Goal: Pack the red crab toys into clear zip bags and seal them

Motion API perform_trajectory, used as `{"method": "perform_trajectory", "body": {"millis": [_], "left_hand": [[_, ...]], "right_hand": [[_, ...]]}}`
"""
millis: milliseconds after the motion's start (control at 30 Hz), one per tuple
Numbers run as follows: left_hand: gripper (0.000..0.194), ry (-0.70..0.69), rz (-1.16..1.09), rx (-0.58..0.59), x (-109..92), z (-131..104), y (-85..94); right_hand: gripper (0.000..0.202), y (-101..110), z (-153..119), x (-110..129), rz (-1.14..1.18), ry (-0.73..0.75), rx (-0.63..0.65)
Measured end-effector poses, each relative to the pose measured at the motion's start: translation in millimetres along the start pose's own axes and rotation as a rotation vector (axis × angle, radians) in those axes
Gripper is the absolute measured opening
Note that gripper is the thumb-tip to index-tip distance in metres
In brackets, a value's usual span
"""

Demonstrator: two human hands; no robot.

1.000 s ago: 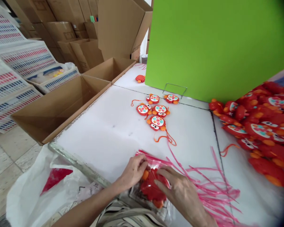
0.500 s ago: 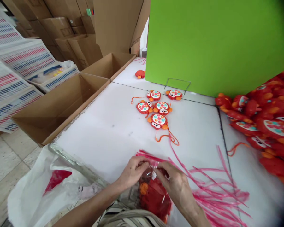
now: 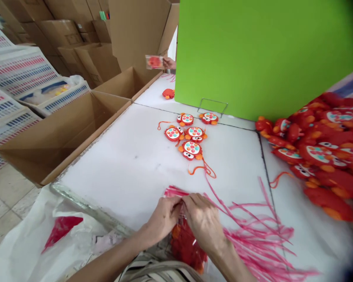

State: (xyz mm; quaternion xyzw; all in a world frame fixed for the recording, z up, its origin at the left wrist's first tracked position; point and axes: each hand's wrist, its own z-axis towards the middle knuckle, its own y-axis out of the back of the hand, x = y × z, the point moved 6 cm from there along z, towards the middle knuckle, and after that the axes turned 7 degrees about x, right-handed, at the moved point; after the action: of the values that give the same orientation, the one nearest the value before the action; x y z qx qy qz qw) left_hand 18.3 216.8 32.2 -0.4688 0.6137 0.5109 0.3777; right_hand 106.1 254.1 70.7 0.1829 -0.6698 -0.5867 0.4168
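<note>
Near the table's front edge, a clear plastic bag [image 3: 184, 239] with a red and orange toy inside lies against my striped clothing. My left hand [image 3: 162, 218] pinches the bag's top edge, fingers closed. Right beside it, my right hand [image 3: 204, 220] is closed on the same edge, the fingertips of both hands meeting. The fingertips partly hide the bag's opening. Just beyond my hands lie flat pink-edged bags [image 3: 173, 191]. Thin pink plastic strips [image 3: 253, 239] are heaped to the right. Several red animal-shaped toys [image 3: 191, 149] with eyes and coloured dots lie ahead.
A big pile of the same toys [image 3: 320, 152] is at the right. A green board [image 3: 253, 55] stands across the back. Open cardboard boxes [image 3: 73, 129] line the left edge. Another person's hand [image 3: 169, 63] holds a bagged toy at the back. White plastic [image 3: 23, 239] hangs at lower left.
My hands have come together at the bag's top, the right moving left to meet the left. Another person's hand with a bagged toy has appeared above the far box.
</note>
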Motion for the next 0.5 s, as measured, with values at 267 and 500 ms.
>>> {"method": "perform_trajectory", "body": {"millis": [267,500], "left_hand": [[0.023,0.049,0.009,0.001,10,-6,8.7],[0.023,0.180,-0.287,0.030,37,-8,7.7]], "right_hand": [[0.020,27,-50,-91,0.065,-0.363,-0.137],[0.023,33,-174,-213,-0.091,-0.852,-0.060]]}}
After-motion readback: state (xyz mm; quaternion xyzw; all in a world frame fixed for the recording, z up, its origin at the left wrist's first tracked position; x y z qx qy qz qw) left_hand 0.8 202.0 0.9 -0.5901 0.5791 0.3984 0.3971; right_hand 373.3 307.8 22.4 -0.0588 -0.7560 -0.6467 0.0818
